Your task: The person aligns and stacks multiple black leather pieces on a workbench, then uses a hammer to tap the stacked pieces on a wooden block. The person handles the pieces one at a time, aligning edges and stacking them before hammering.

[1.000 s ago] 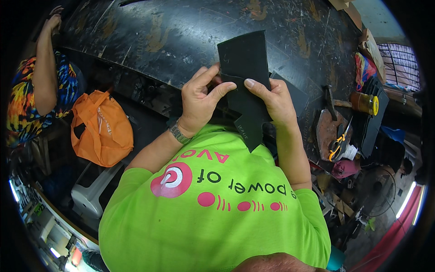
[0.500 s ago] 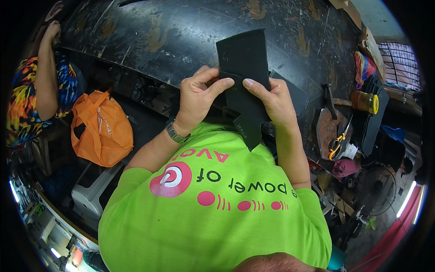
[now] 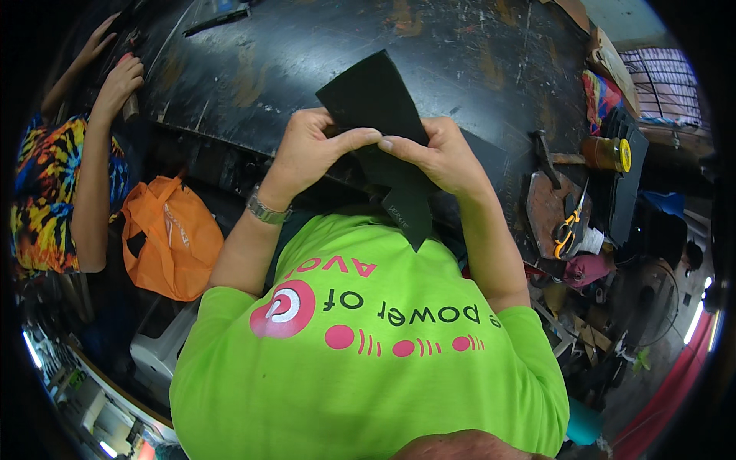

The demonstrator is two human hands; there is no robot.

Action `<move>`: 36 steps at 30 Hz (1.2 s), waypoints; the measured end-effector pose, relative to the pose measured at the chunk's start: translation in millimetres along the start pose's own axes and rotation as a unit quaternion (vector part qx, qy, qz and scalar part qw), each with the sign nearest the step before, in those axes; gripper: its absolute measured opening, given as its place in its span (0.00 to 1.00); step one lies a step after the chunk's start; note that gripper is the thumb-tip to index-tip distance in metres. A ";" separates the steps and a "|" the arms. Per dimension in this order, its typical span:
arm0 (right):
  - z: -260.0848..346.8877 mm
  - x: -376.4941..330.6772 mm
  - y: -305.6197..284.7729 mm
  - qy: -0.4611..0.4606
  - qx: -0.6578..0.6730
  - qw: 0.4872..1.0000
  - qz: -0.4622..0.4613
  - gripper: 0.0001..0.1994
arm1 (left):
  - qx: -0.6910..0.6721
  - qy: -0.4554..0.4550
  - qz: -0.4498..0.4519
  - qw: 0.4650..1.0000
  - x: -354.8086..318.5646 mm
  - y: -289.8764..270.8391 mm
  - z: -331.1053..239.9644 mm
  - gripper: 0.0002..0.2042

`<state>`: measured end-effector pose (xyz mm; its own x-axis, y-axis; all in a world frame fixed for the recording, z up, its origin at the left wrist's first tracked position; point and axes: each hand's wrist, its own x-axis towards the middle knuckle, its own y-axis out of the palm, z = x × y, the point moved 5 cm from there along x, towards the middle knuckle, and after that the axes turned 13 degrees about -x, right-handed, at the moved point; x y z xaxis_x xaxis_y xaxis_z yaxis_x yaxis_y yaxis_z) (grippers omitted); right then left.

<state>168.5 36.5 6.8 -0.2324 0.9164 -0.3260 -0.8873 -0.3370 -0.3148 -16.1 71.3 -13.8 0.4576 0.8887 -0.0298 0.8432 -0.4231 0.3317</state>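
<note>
Black sheet material (image 3: 376, 96) tips farther left at its upper end than before, and the thumbs of the left hand (image 3: 313, 149) and right hand (image 3: 451, 159) now nearly touch. Both hands grip it by the worktop's (image 3: 287, 57) near edge.

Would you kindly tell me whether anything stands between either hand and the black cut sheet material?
Nothing visible does: the left hand and the right hand both grip the black cut sheet material directly, thumbs on top. The hammer and orange-handled scissors lie to the right, out of the way.
</note>
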 end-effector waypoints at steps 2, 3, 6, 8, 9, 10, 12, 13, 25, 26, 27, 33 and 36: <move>-0.7 0.9 1.3 -0.018 0.036 0.999 0.003 0.13 | -0.011 0.032 -0.004 0.999 3.0 -0.2 -1.7 0.07; -3.9 0.1 0.8 0.001 0.024 1.000 0.000 0.12 | -0.007 0.035 -0.017 0.999 4.2 -0.8 -0.2 0.07; -9.7 -5.0 -2.3 0.009 0.033 0.999 -0.016 0.11 | -0.061 0.046 -0.046 0.996 4.9 -3.9 4.1 0.08; -15.3 -9.9 -7.0 0.038 0.054 0.997 -0.039 0.10 | -0.086 0.049 -0.059 0.993 3.7 -7.0 6.6 0.07; -15.9 -11.6 -9.9 0.036 0.069 0.996 -0.048 0.11 | -0.109 0.048 -0.067 0.991 2.7 -9.4 7.6 0.07; -17.5 -12.7 -13.2 0.047 0.078 0.994 -0.058 0.11 | -0.105 0.058 -0.076 0.990 0.9 -11.5 7.0 0.07; -20.5 -11.8 -19.3 0.072 0.079 0.991 -0.084 0.11 | -0.014 0.019 -0.074 0.997 -1.4 -19.2 5.9 0.09; -21.5 -9.3 -22.1 0.078 0.083 0.988 -0.104 0.11 | 0.027 -0.009 -0.078 0.997 -2.5 -23.5 5.7 0.10; 16.2 24.3 -5.8 -0.220 -0.470 0.794 -0.316 0.32 | 0.434 0.084 -0.244 0.863 -23.0 -43.4 -48.5 0.35; 17.9 20.0 -0.3 -0.233 -0.468 0.793 -0.313 0.34 | 0.426 0.117 -0.208 0.873 -26.0 -37.9 -50.3 0.33; 18.6 16.5 8.9 -0.264 -0.415 0.822 -0.285 0.34 | 0.500 0.152 -0.136 0.841 -23.2 -24.4 -46.0 0.32; -3.5 4.6 57.1 -0.246 -0.442 0.847 -0.163 0.42 | 0.647 0.078 0.082 0.754 -19.2 6.0 8.1 0.35; -12.6 -0.1 48.7 -0.227 -0.459 0.839 -0.183 0.43 | 0.610 0.127 0.082 0.778 -23.5 2.3 8.1 0.38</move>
<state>130.4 17.3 -19.7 -0.3233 0.9124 0.2509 -0.3009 0.1522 -0.9414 -22.6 48.0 -20.0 0.6468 0.7462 0.1574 0.4911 -0.2496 -0.8346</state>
